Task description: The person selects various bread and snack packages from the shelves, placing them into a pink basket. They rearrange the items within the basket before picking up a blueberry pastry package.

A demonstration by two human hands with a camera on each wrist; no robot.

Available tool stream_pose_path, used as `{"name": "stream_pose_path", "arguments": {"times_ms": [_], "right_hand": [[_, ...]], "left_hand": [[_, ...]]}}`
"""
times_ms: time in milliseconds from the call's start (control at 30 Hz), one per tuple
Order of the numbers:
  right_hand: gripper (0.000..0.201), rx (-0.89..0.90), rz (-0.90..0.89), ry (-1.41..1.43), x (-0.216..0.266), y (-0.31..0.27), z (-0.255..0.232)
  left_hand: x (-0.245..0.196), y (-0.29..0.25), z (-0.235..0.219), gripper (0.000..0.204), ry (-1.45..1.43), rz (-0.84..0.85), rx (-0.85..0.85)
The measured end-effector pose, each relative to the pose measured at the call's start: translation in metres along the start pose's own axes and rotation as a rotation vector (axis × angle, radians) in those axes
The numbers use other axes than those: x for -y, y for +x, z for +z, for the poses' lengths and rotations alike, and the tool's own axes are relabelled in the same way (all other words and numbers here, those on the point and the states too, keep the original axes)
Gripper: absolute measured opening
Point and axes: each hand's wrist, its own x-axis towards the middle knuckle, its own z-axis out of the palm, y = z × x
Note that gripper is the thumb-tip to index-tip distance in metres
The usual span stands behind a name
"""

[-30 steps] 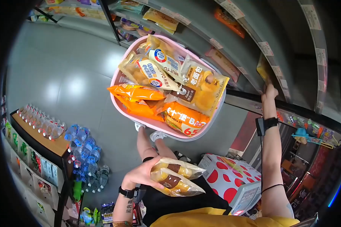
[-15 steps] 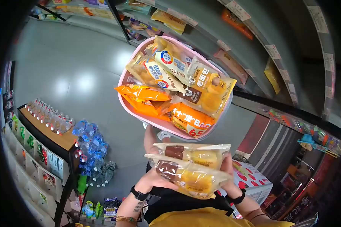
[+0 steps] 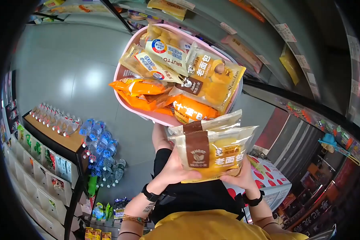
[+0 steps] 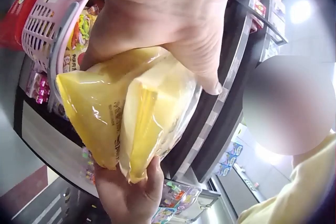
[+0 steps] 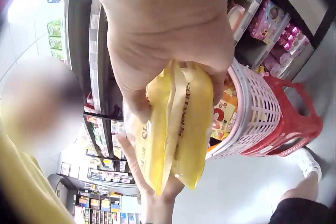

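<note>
Two bread packs with brown labels point(image 3: 214, 154) are held together in front of the body, just below the pink basket point(image 3: 122, 98). The left hand point(image 3: 175, 170) grips their left end, thumb on the near face. At the opposite end the right hand point(image 3: 242, 178) pinches the lower corner. Both wrist views show yellow pack ends point(image 4: 94, 113) point(image 5: 194, 124) between the left hand point(image 4: 163, 29) and right hand point(image 5: 168, 45). Inside the basket lie a large bread bag point(image 3: 216, 82), cream-coloured bags point(image 3: 166, 52) and orange bags point(image 3: 192, 110).
Shelves with price tags point(image 3: 286, 33) curve along the top and right, holding a yellow pack point(image 3: 289, 66). Bottles point(image 3: 102, 146) stand on the floor at the left beside a wooden-topped counter point(image 3: 48, 130). A red-dotted box point(image 3: 268, 172) is at the lower right.
The right hand came back from the shelf and took hold of the packs' other end. Both packs have since risen toward the basket, their labels now facing up more squarely.
</note>
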Motion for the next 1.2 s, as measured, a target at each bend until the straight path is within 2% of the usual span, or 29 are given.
{"name": "stream_pose_path", "arguments": {"times_ms": [67,133,167,200,267,300,367,433,500,533,600,633,667,700,733,767,833,867,933,1033,1200], "right_hand": [[0.098,-0.053,0.007,0.144,-0.010,-0.006,-0.003],[0.100,-0.039,-0.052,0.129,-0.010,-0.006,-0.009],[0.101,-0.027,-0.064,0.139,-0.009,-0.006,-0.012],[0.102,-0.017,-0.077,0.149,-0.009,-0.006,-0.013],[0.090,0.000,-0.073,0.096,-0.010,-0.007,-0.018],[0.085,0.035,-0.063,0.032,-0.009,-0.006,-0.024],[0.076,0.073,-0.056,-0.098,-0.008,-0.005,-0.031],[0.066,0.068,-0.064,-0.235,-0.009,-0.006,-0.034],[0.065,0.008,-0.038,-0.240,-0.009,-0.010,-0.037],[0.064,-0.026,-0.022,-0.246,-0.008,-0.013,-0.038],[0.066,-0.092,-0.019,-0.069,-0.006,-0.018,-0.048],[0.066,-0.101,-0.031,-0.029,-0.005,-0.017,-0.060],[0.065,-0.106,-0.046,0.014,-0.004,-0.014,-0.069],[0.062,-0.227,-0.013,0.111,-0.001,-0.011,-0.073],[0.063,-0.349,-0.127,0.164,-0.015,0.000,-0.082],[0.069,-0.412,-0.209,0.379,-0.013,0.007,-0.089],[0.073,-0.506,-0.278,0.533,0.015,0.036,-0.096],[0.071,-0.569,-0.293,0.500,0.015,0.046,-0.107],[0.061,-0.599,-0.272,0.511,0.020,0.065,-0.132],[0.042,-0.702,-0.221,0.707,0.015,0.092,-0.171],[0.037,-0.625,-0.403,0.854,0.035,0.141,-0.203]], "left_hand": [[0.006,0.000,0.000,0.109,-0.052,0.033,0.024],[0.022,-0.005,-0.005,0.115,-0.052,0.039,0.038],[0.033,-0.011,-0.013,0.123,-0.102,-0.025,0.065],[0.034,-0.009,-0.012,0.125,-0.170,-0.011,0.054],[0.035,-0.005,-0.008,0.128,-0.309,0.018,0.031],[0.039,-0.008,-0.011,0.131,-0.300,-0.052,0.033],[0.046,-0.012,-0.009,0.128,-0.219,-0.014,-0.092],[0.052,-0.010,-0.011,0.122,-0.110,0.107,-0.136],[0.047,-0.005,-0.014,0.124,-0.149,0.066,-0.185],[0.033,-0.001,-0.008,0.128,-0.041,0.139,-0.175],[0.039,-0.003,-0.017,0.124,-0.014,0.145,-0.190],[0.035,-0.003,-0.020,0.117,0.052,0.140,-0.217],[0.029,0.002,-0.018,0.108,-0.006,0.145,-0.169],[0.033,-0.001,-0.023,0.101,0.025,0.129,-0.140],[0.035,-0.003,-0.027,0.094,0.058,0.114,-0.112],[0.035,-0.004,-0.026,0.090,0.066,0.069,-0.115],[0.028,-0.007,-0.022,0.083,0.081,-0.018,-0.121],[0.030,-0.008,-0.023,0.081,0.074,-0.027,-0.099],[0.035,-0.013,-0.026,0.078,0.063,-0.039,-0.058],[0.045,-0.020,-0.030,0.079,-0.019,-0.089,-0.019],[0.045,-0.018,-0.034,0.080,-0.066,-0.176,0.082]]}}
